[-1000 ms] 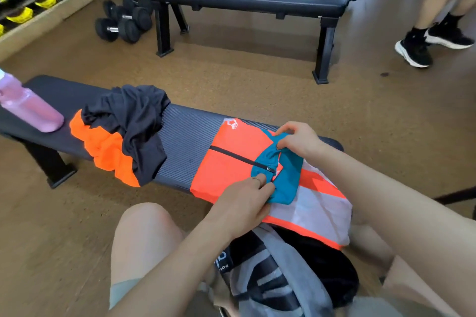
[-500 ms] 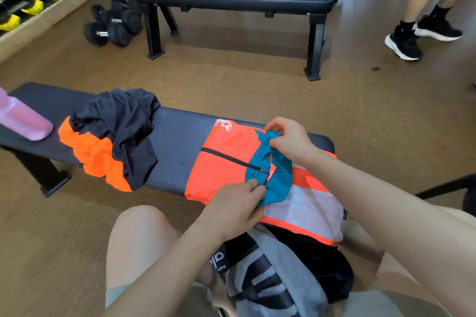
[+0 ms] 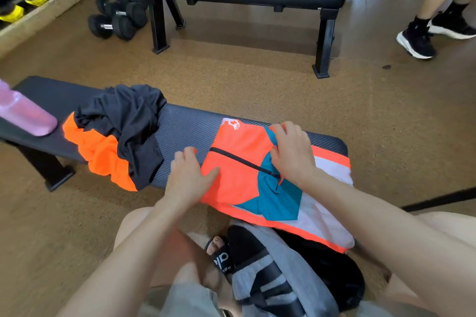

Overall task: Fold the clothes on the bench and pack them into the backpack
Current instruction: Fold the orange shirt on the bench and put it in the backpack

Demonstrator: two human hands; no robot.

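Pressing flat, both spread, the left hand (image 3: 189,177) and right hand (image 3: 292,153) should smooth the jacket (image 3: 239,175) on the tabletop (image 3: 185,123) before folding.

Pink bottle (image 3: 24,113) cut by left edge; backpack (image 3: 288,278) partly under jacket (image 3: 239,162).
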